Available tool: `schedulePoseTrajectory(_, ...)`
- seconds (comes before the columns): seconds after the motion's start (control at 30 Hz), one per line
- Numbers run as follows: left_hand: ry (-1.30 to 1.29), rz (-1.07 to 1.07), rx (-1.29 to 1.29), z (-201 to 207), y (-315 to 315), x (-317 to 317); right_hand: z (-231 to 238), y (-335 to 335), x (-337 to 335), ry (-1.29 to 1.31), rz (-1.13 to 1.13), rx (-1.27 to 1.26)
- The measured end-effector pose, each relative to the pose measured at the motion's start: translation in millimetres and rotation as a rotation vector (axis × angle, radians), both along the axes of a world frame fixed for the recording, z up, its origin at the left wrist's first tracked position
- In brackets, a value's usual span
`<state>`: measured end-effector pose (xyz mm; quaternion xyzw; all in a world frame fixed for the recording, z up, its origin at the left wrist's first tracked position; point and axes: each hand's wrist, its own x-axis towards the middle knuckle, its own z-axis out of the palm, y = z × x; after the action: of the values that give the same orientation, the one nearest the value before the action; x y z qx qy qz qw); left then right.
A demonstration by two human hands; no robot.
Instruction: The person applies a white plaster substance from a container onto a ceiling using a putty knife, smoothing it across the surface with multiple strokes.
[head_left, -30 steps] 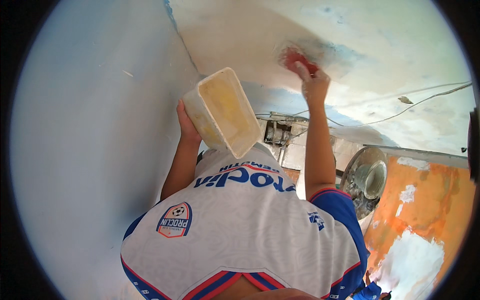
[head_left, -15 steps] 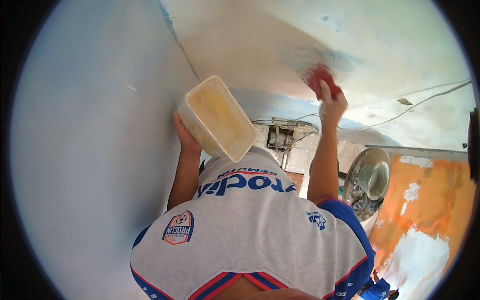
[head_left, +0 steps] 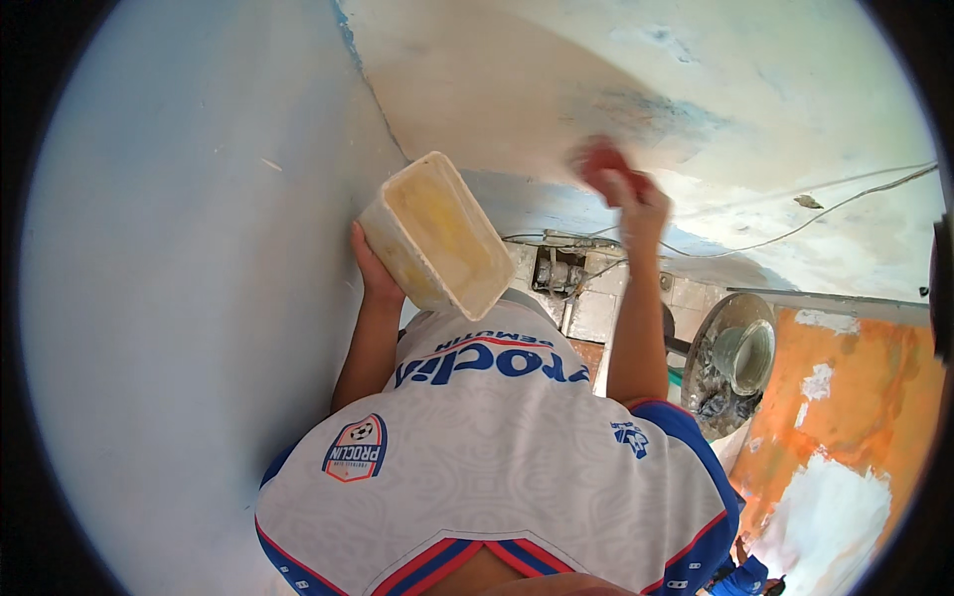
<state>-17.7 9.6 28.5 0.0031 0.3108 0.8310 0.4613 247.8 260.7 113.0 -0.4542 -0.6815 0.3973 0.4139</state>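
My left hand grips the side of a cream rectangular plastic tub, tilted in front of my body. Yellowish residue coats its inside, and the far fingers are hidden behind it. Up and to the right, my right hand is closed round a red flat piece, smeared by motion; whether it is a spreader or a pad I cannot make out. That piece is in front of the pale wall, close to a greyish-blue smudged patch; whether it touches the wall is unclear.
A bluish wall stands close at my left, meeting the pale wall in a corner. Loose cables run along the pale wall. Below are a pipe fitting and a round board bearing a bucket. Another person's blue clothing shows low right.
My right hand has swung left with the red piece, away from the smudged patch. The tub has shifted very slightly right in view, still in my left hand.
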Motion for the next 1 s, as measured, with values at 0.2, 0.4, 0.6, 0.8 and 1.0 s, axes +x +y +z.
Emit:
schedulePoseTrajectory(0.2,-0.006,-0.059,0.045,8.7,2.9,1.3,4.0,28.9,-26.2,0.011,-0.177,0.287)
schedulePoseTrajectory(0.4,-0.039,-0.059,0.045,8.2,12.8,1.6,-4.8,1.0,-19.0,-0.261,0.135,0.206)
schedulePoseTrajectory(0.6,-0.008,-0.009,-0.049,10.4,10.1,1.0,24.5,22.2,-7.6,0.206,-0.103,0.083)
schedulePoseTrajectory(0.8,-0.04,-0.06,-0.016,-3.2,8.4,1.8,-19.2,-4.7,-23.6,-0.138,0.052,0.222)
schedulePoseTrajectory(1.0,-0.043,-0.076,0.023,3.0,9.7,1.7,-15.5,44.2,7.2,0.064,-0.167,0.282)
